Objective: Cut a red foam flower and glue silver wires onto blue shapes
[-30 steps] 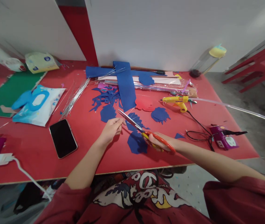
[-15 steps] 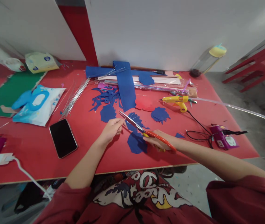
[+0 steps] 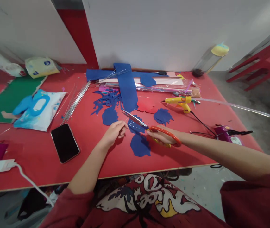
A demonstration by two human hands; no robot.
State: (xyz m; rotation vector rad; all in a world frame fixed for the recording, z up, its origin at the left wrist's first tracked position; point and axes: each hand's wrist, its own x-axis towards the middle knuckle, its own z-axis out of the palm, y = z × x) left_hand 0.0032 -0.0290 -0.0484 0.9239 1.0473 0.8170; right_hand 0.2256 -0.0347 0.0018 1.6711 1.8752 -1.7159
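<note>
My left hand (image 3: 117, 131) is closed in a pinch on a thin wire, left of centre above the red table. My right hand (image 3: 160, 136) grips large scissors (image 3: 137, 121) with orange and yellow handles; their blades point up and left toward the left fingertips. Under the blades lies a blue cutout with several thin pale wires (image 3: 133, 124) on it. Another blue cutout (image 3: 140, 145) is below, nearer the table edge. One more blue cutout (image 3: 110, 116) lies above my left hand, and a ragged one (image 3: 163, 116) lies to the right, beside a red cutout (image 3: 146, 106).
A phone (image 3: 65, 143), a wipes pack (image 3: 40, 110) and a wire bundle (image 3: 76, 101) are on the left. A yellow glue gun (image 3: 178, 100) and purple box (image 3: 225, 134) stand right. Blue strips (image 3: 126, 85) and scraps (image 3: 108, 98) lie behind; a bottle (image 3: 210, 60) leans at the wall.
The scissors and my right hand have shifted slightly right, and the blades look closer together. My right forearm now covers part of the black cord. My left hand has hardly moved.
</note>
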